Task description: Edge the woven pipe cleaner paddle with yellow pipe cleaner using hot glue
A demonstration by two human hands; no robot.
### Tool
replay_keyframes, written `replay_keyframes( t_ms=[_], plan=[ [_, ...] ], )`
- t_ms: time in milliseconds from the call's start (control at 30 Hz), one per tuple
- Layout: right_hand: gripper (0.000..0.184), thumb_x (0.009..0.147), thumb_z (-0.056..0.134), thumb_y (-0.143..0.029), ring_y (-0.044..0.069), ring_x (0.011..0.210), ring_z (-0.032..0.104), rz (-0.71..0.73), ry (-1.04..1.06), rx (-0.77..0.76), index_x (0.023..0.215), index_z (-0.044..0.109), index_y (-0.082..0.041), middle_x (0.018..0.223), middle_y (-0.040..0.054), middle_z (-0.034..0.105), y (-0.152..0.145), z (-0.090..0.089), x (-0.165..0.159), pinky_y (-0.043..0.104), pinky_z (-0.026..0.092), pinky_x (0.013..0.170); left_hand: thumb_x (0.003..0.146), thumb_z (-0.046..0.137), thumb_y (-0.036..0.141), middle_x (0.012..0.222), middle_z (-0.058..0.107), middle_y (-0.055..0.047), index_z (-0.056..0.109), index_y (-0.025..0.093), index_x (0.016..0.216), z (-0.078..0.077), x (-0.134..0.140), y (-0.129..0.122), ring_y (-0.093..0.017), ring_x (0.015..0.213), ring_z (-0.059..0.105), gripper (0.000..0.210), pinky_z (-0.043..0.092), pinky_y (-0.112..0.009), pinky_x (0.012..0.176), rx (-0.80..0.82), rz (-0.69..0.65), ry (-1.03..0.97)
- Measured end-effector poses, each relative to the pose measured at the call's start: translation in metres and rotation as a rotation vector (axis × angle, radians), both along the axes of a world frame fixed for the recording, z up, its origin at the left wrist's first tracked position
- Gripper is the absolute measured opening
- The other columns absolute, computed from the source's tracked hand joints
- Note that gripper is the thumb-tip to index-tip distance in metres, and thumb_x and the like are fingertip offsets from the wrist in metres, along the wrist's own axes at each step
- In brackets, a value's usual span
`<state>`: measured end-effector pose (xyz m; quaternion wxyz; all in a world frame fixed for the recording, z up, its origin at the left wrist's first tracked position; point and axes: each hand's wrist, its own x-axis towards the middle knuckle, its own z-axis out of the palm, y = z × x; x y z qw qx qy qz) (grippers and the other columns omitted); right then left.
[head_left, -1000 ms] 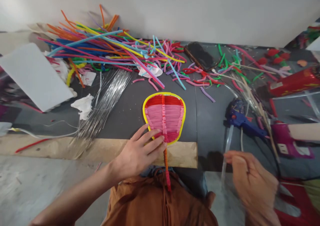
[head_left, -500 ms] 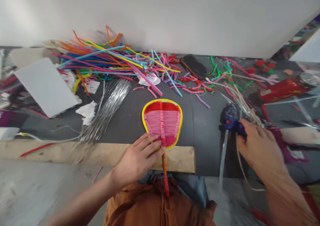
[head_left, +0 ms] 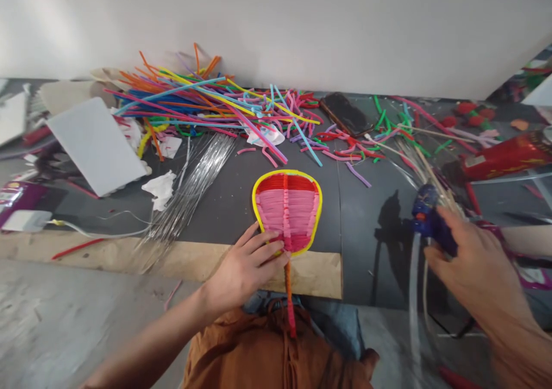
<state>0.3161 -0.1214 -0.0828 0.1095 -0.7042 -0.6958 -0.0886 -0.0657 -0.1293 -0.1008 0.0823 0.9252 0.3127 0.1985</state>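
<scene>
A fan-shaped piece made of pipe cleaners (head_left: 297, 205) lies on the dark tabletop, pink and red inside with a yellow rim. Its orange and pink handle (head_left: 289, 291) points toward me past the table's front edge. My left hand (head_left: 245, 265) rests on the lower left of the fan, fingers stretched out flat over it. At the right, my right hand (head_left: 478, 262) grips a dark blue hot glue gun (head_left: 425, 219) raised above the table. A clear glue stick (head_left: 414, 297) hangs from the gun.
Behind the fan lies a heap of coloured pipe cleaners (head_left: 185, 99). Thin silvery wires (head_left: 194, 188) spread to the left, near a white card (head_left: 97, 145). A phone (head_left: 346, 113) and a red can (head_left: 506, 154) lie at the back and right. Brown paper (head_left: 319, 274) runs along the front edge.
My right hand has moved the glue gun to the right, away from the fan. My left hand stays on the fan. The whole view has shifted slightly.
</scene>
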Motion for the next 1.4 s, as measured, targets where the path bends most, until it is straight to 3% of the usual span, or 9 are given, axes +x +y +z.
replay_keyframes(
  t_ms=[167,267,400,567,833,1100,1233,1300,1400],
  plan=[
    [0.041,0.087,0.041,-0.022,0.032,0.102,0.060,0.216,-0.063,-0.082,0.124,0.054,-0.010,0.112,0.0192,0.065,0.010,-0.003,0.009,0.046,0.049,0.091,0.095,0.045,0.017,0.112,0.067,-0.004,0.063,0.020,0.114,0.001,0.004,-0.001,-0.022,0.119,0.052,0.026,0.033,-0.051,0.110,0.008,-0.005,-0.014],
    [0.034,0.089,0.041,-0.021,0.030,0.100,0.060,0.324,-0.098,-0.020,0.117,0.059,-0.013,0.111,0.0163,0.066,0.020,0.007,0.003,0.047,0.046,0.093,0.095,0.045,0.016,0.111,0.067,-0.004,0.063,0.019,0.113,0.003,0.007,0.000,-0.022,0.118,0.053,0.025,0.032,-0.050,0.112,-0.003,-0.047,-0.042],
    [0.033,0.091,0.043,-0.017,0.026,0.101,0.057,0.469,0.039,0.086,0.119,0.059,-0.015,0.112,0.0130,0.066,0.041,0.021,-0.043,0.042,0.047,0.092,0.096,0.043,0.018,0.112,0.068,-0.003,0.063,0.018,0.110,0.004,0.008,0.002,-0.021,0.117,0.053,0.025,0.031,-0.049,0.113,-0.027,-0.095,-0.083],
    [0.046,0.094,0.044,-0.033,0.028,0.118,0.046,0.695,0.013,-0.133,0.135,0.049,-0.014,0.133,0.0139,0.054,0.076,0.009,-0.109,0.046,0.042,0.100,0.097,0.040,0.019,0.115,0.066,-0.003,0.062,0.019,0.113,0.004,0.005,0.004,-0.021,0.119,0.052,0.028,0.028,-0.049,0.115,-0.089,-0.104,-0.086],
    [0.057,0.093,0.041,-0.048,0.031,0.114,0.045,0.699,-0.083,-0.227,0.138,0.047,-0.014,0.135,0.0127,0.054,0.095,-0.005,-0.133,0.046,0.043,0.090,0.094,0.045,0.018,0.114,0.066,-0.003,0.062,0.020,0.112,-0.005,0.005,0.000,-0.020,0.120,0.051,0.024,0.026,-0.049,0.116,-0.129,-0.087,-0.106],
    [0.056,0.091,0.045,-0.050,0.032,0.114,0.045,0.607,-0.039,-0.267,0.138,0.047,-0.019,0.134,0.0103,0.055,0.098,-0.014,-0.139,0.048,0.041,0.088,0.095,0.044,0.020,0.112,0.067,-0.004,0.063,0.019,0.113,0.001,0.003,0.005,-0.021,0.118,0.054,0.026,0.029,-0.050,0.115,-0.136,-0.089,-0.109],
    [0.057,0.093,0.041,-0.048,0.030,0.120,0.042,0.647,0.044,-0.292,0.142,0.041,-0.019,0.140,0.0110,0.050,0.096,-0.004,-0.135,0.048,0.041,0.094,0.097,0.039,0.021,0.108,0.069,-0.004,0.064,0.020,0.113,0.000,0.004,0.009,-0.020,0.118,0.054,0.029,0.027,-0.050,0.116,-0.097,-0.083,-0.128],
    [0.055,0.095,0.041,-0.039,0.028,0.125,0.040,0.648,0.126,-0.211,0.145,0.033,-0.018,0.140,0.0129,0.048,0.088,0.007,-0.123,0.047,0.040,0.100,0.098,0.037,0.022,0.110,0.068,-0.003,0.064,0.021,0.113,-0.002,0.005,0.009,-0.020,0.120,0.053,0.031,0.023,-0.049,0.118,-0.085,-0.086,-0.142],
    [0.056,0.090,0.040,-0.017,0.028,0.123,0.044,0.443,0.147,-0.020,0.145,0.031,-0.019,0.131,0.0143,0.053,0.063,0.022,-0.089,0.050,0.040,0.102,0.099,0.033,0.023,0.113,0.068,-0.003,0.065,0.022,0.112,-0.007,0.005,0.008,-0.020,0.123,0.050,0.034,0.018,-0.048,0.119,-0.096,-0.093,-0.157]
  ],
)
